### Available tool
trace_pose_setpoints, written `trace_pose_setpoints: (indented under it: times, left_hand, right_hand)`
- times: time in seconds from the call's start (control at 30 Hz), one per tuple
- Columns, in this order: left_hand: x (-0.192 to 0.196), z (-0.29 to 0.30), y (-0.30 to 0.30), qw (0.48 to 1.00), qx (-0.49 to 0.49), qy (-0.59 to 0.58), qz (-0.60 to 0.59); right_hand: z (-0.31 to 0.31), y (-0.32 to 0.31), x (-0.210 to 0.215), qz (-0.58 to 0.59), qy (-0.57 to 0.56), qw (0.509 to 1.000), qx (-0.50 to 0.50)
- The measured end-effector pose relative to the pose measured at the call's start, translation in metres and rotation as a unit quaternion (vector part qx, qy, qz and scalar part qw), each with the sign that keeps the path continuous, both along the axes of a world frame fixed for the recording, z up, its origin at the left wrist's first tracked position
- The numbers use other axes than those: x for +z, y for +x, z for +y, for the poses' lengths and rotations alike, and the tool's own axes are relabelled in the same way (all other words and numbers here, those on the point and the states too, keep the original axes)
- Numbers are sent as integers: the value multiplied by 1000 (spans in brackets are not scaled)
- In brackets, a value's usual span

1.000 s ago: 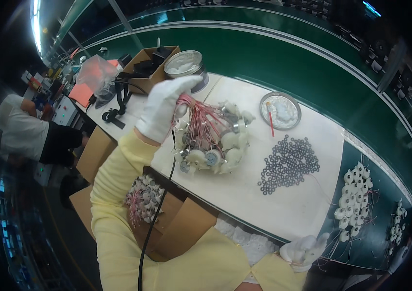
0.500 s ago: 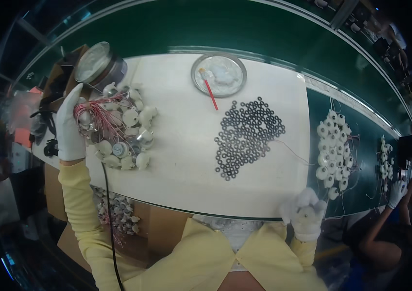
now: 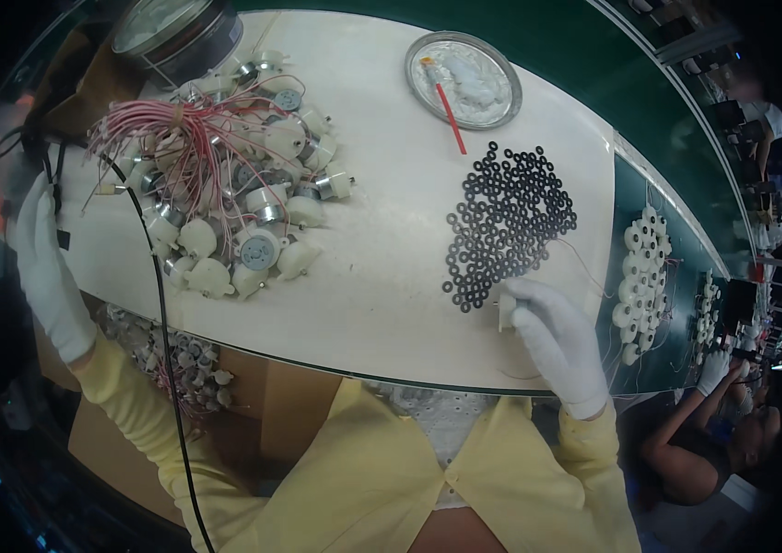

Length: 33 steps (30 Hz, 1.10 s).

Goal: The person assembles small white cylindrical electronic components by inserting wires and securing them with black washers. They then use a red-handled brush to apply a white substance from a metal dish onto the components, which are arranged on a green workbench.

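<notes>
My left hand, in a white glove, is at the table's left edge with its fingers stretched out; it holds nothing that I can see. Beside it lies a heap of small motors with cream housings and a bundle of pink-red wires. Between the thumb and fingers of my gloved right hand is a small cream-coloured motor part, partly hidden by the fingers. Just beyond that hand, many small black rings are spread flat on the white table.
A round metal dish of white paste holds a red-handled brush. A large tin stands back left. A black cord crosses the left side. Assembled motors rest on the green surface. A co-worker's gloved hand is far right.
My left hand has come away from the wires, outward to the left and nearer me. My right hand has moved forward over the table beside the rings. The view has shifted too.
</notes>
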State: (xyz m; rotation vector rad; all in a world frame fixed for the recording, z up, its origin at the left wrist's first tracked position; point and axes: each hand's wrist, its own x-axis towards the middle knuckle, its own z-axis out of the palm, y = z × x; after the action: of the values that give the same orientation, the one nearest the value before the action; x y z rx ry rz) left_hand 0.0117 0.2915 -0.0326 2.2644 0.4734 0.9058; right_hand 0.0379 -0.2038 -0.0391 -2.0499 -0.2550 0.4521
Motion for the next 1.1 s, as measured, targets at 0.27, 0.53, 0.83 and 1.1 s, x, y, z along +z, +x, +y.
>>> trace_pose_setpoints:
  times: [0.27,0.53,0.83,1.1]
  left_hand:
    - [-79,53,19,918,-6,305,254]
    - [-82,52,21,911,-49,331,240]
    - [-87,52,21,908,-28,358,214]
    - [-86,50,20,914,-27,338,221]
  right_hand:
    - [15,8,0,-250,-175,945,120]
    - [26,6,1,-276,-202,930,133]
    - [31,10,3,-325,-306,877,179]
    - [25,12,10,-253,-205,935,141]
